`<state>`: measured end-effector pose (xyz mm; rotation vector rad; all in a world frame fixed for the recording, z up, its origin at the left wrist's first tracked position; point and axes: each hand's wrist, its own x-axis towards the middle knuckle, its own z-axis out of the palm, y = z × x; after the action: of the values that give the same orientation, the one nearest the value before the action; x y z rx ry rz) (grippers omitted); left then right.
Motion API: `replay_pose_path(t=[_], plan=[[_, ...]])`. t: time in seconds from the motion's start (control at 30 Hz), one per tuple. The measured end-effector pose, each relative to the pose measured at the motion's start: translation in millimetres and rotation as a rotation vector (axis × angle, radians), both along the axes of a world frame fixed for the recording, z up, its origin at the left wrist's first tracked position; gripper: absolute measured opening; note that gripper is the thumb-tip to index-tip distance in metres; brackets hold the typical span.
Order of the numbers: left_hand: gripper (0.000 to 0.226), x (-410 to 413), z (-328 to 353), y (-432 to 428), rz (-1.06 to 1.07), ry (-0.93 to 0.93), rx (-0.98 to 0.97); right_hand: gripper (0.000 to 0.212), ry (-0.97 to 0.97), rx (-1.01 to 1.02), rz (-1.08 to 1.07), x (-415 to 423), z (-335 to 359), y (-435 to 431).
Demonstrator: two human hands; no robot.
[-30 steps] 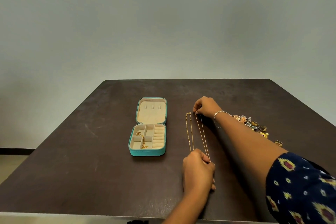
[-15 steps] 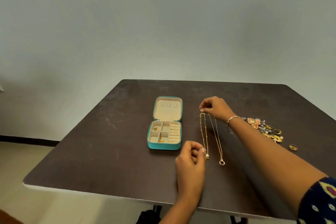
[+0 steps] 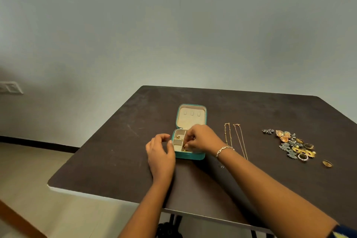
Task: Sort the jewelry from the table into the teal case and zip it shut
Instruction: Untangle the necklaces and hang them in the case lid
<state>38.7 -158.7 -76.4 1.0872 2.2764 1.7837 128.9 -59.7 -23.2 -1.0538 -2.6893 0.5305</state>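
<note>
Plain grey wall behind, a pale switch plate [image 3: 10, 87] at far left, beige floor below. Dark brown bench [image 3: 251, 106] across the lower half, scuffed in places. Near its middle, the teal case [image 3: 190, 156], unzipped, its lid [image 3: 191, 120] laid back away from the person, with cream lining and three small tabs on show. Cream compartments in the base, with a gold bit [image 3: 178, 137] in the far left one.

Over the base, the right hand [image 3: 201, 139], palm down, covering the right-side compartments. Fingers [image 3: 190, 142] curled downward, tips bunched and pinching a small gold piece [image 3: 183, 148] at the near left compartment. Silver bracelet [image 3: 224, 149] round that wrist.

Just left of the case, the left hand [image 3: 161, 152]. Fingers loosely curled in a C, grasping nothing; thumb tip right at the case's left wall, contact unclear.

Right of the case and apart from it, two thin gold necklaces [image 3: 240, 141] side by side on the bench, stretched straight toward the person; near end of the left one hidden behind the right wrist. Further right, a heap of jewelry [image 3: 293, 145]: brooches, rings, flower-shaped bits. Dark grey brooch [image 3: 268, 131] at the heap's far left tip, one gold ring [image 3: 327, 163] alone just past its near right end. Patterned dark sleeve [image 3: 343, 233] in the bottom right corner.
</note>
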Motion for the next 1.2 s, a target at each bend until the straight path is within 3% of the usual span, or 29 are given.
replay_pose_path(t=[0.13,0.4,0.8,1.2], plan=[[0.018,-3.4,-2.8,2.3,-0.078,-0.017,-0.078,0.016,-0.060,0.103,-0.084,-10.8,-10.5,-6.9],[0.019,-3.5,-0.7,1.1,-0.124,-0.044,-0.130,0.023,-0.154,0.311,-0.009,-11.5,-11.7,-13.0],[0.015,-2.1,0.5,0.5,-0.125,-0.023,-0.149,0.027,-0.258,0.367,0.097,-8.8,-5.6,-11.9],[0.015,-2.0,1.0,0.3,-0.125,0.012,-0.165,0.019,-0.205,0.198,0.108,-1.2,2.6,-1.9]])
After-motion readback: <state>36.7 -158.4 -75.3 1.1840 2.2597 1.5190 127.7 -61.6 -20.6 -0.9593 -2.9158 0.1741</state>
